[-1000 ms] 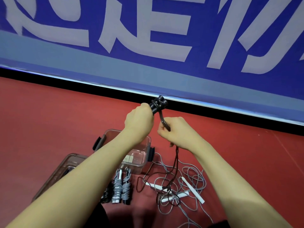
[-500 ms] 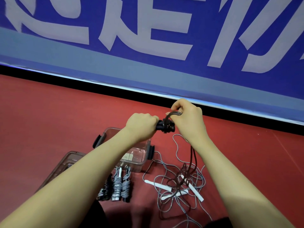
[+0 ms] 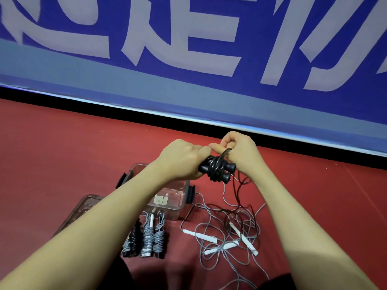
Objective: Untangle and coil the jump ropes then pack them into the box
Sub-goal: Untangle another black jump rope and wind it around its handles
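Black rope (image 3: 216,168): held up between both hands, handles side by side, cord wound around their middle; loose tail hanging from the right-hand end down into the tangle on the floor.
Lid (image 3: 83,208): flat on the red floor, far left, below the left forearm.
Coiled ropes (image 3: 146,237): three finished bundles lying side by side, well below the left fingers, just in front of the box.
Box (image 3: 165,197): clear, open, under the left wrist; nothing coiled seen inside yet.
Left hand (image 3: 181,159): fingers curled tight around the left ends of the two handles, keeping them together.
Right hand (image 3: 238,149): fingers curled, pinching the cord just above the handles, a turn of cord looped over a finger.
Grey tangle (image 3: 226,233): loose grey cords and white handles, well below the right fingers, crossed by the black tail.
Long axis: handles level, running left to right, free ends pointing toward the right palm.
Doing it well: probably keep the left grip firm so the handles stay parallel, lay each turn snug beside the last, keep light tension with the right fingers, lift the tail clear of the grey cords before it snags.
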`<control>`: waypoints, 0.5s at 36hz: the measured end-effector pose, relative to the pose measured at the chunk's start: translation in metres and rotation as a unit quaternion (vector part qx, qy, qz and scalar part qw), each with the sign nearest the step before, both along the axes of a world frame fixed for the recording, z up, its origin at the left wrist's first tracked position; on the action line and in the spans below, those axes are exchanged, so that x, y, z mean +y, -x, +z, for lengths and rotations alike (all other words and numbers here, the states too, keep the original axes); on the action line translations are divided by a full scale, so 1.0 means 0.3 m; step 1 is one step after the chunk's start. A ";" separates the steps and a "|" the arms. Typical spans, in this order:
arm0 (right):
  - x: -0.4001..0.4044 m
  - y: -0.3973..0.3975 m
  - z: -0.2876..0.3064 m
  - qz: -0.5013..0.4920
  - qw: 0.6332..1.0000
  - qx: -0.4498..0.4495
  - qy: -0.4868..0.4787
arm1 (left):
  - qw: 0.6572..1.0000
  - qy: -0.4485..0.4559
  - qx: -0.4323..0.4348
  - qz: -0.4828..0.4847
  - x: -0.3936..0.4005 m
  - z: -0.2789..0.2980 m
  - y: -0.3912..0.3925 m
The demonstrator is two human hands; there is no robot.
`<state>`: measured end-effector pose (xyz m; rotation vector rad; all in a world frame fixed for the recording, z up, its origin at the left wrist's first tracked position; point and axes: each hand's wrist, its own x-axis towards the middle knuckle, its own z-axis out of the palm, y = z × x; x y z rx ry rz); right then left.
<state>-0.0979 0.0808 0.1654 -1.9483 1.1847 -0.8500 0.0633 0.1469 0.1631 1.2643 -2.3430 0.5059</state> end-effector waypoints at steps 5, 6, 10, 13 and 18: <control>0.005 -0.012 0.011 0.016 0.996 0.089 0.026 | 0.991 -0.018 0.115 0.064 0.014 0.041 0.036; 0.009 -0.019 0.014 0.019 0.993 0.109 0.036 | 0.984 -0.041 0.142 0.101 0.016 0.053 0.048; 0.033 -0.037 0.007 0.037 0.999 0.011 0.005 | 0.946 -0.103 0.251 0.178 0.008 0.070 0.084; 0.045 -0.046 -0.005 0.064 0.997 0.046 0.009 | 0.928 -0.118 0.279 0.215 -0.002 0.071 0.088; 0.065 -0.069 -0.014 0.115 0.987 0.113 0.005 | 0.913 -0.118 0.257 0.293 -0.035 0.036 0.051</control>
